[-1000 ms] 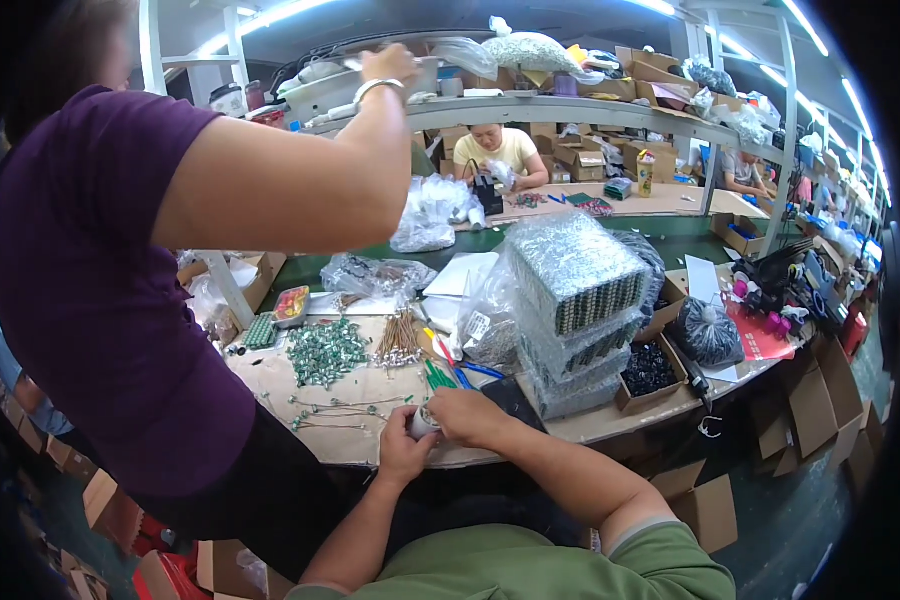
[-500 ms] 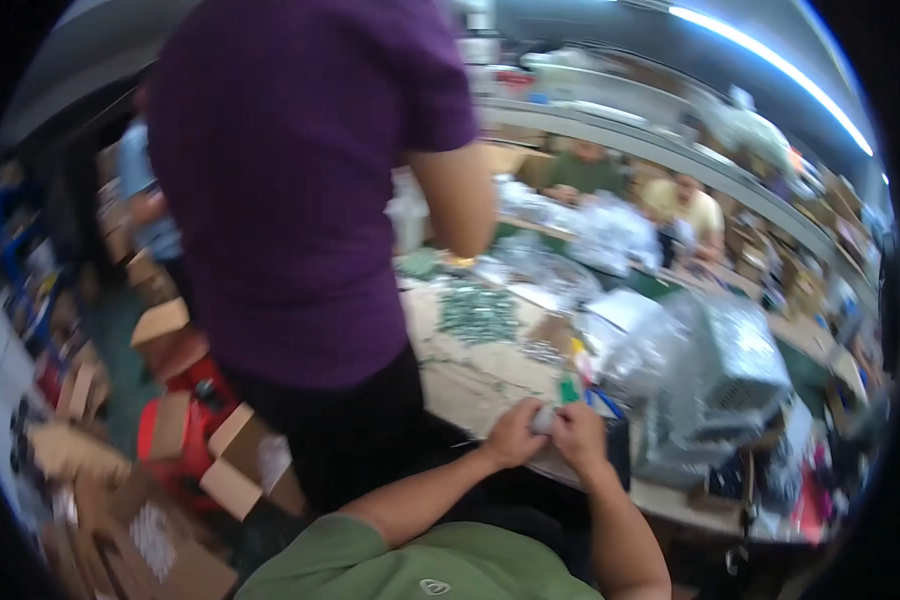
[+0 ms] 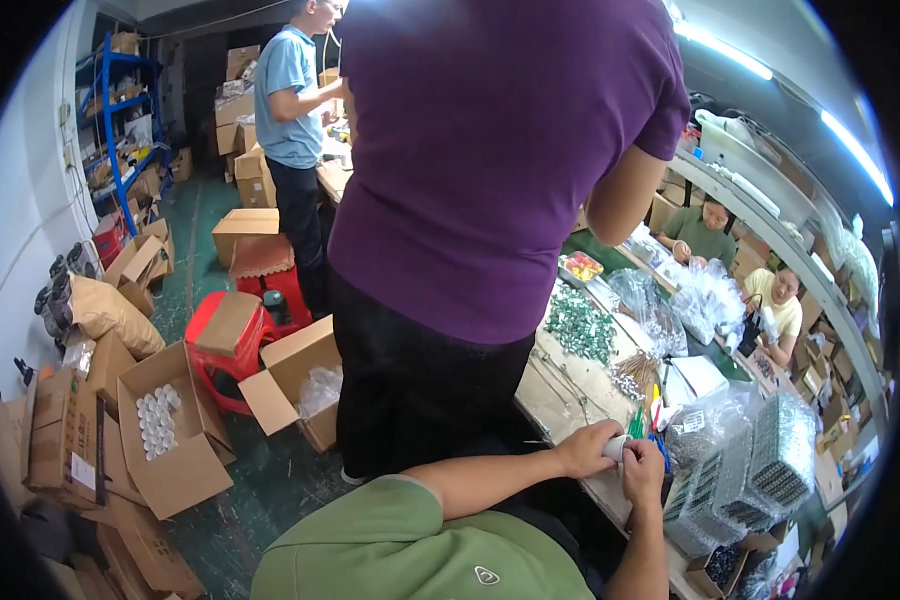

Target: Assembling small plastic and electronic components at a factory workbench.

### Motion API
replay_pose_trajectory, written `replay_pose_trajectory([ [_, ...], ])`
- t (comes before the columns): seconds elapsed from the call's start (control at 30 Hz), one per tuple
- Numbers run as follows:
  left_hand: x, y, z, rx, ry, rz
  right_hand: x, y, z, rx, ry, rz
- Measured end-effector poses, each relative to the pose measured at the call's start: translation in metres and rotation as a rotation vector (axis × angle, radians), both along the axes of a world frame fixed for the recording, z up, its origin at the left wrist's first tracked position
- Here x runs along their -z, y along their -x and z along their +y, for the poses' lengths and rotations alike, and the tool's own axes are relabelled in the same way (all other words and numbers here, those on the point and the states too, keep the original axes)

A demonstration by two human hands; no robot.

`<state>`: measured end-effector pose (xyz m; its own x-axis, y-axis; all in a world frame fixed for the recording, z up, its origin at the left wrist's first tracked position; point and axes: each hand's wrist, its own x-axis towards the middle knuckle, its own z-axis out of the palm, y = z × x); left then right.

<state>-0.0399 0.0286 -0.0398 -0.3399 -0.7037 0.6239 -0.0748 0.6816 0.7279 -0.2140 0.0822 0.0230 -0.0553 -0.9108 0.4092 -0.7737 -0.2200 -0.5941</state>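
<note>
My left hand [image 3: 585, 450] is closed around a small white cylindrical piece [image 3: 617, 447] at the near edge of the workbench. Pinched fingers of my right hand [image 3: 643, 470] meet the same piece from its right side. A thin rod [image 3: 537, 441] sticks out to the left of my left hand; whether it joins the white piece is hidden. Just beyond my hands on the bench lie long thin wires [image 3: 580, 392], a green-handled tool [image 3: 637, 420] and blue handles [image 3: 660, 440]. Farther back is a spread heap of small green pieces [image 3: 582, 325].
A person in a purple shirt [image 3: 460, 170] stands close ahead. Bubble-wrapped stacks [image 3: 760, 465] sit right of my hands. At left are an open carton of white round parts [image 3: 205, 450], another open carton [image 3: 300, 350] and a red stool [image 3: 210, 335]. Other people work farther off.
My view has swung left, so the bench and the purple-shirted person appear farther right, and the cartons show more fully. Both hands stay together on the white piece.
</note>
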Motion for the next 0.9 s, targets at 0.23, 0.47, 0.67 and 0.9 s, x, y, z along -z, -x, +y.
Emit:
replay_pose_trajectory([
  [0.23, -0.001, 0.002, -0.001, 0.011, -0.039, 0.008, -0.008, 0.004, 0.008, -0.101, -0.03, 0.069],
  [0.47, 0.002, 0.001, -0.004, -0.013, -0.06, 0.089, -0.009, -0.007, 0.025, -0.203, -0.04, -0.056],
  [0.67, -0.008, -0.01, -0.002, 0.142, -0.237, 0.034, -0.01, -0.012, 0.04, -0.126, 0.007, 0.042],
  [0.9, -0.013, -0.009, -0.009, 0.249, -0.323, -0.037, -0.008, 0.006, 0.028, -0.203, 0.073, 0.131],
])
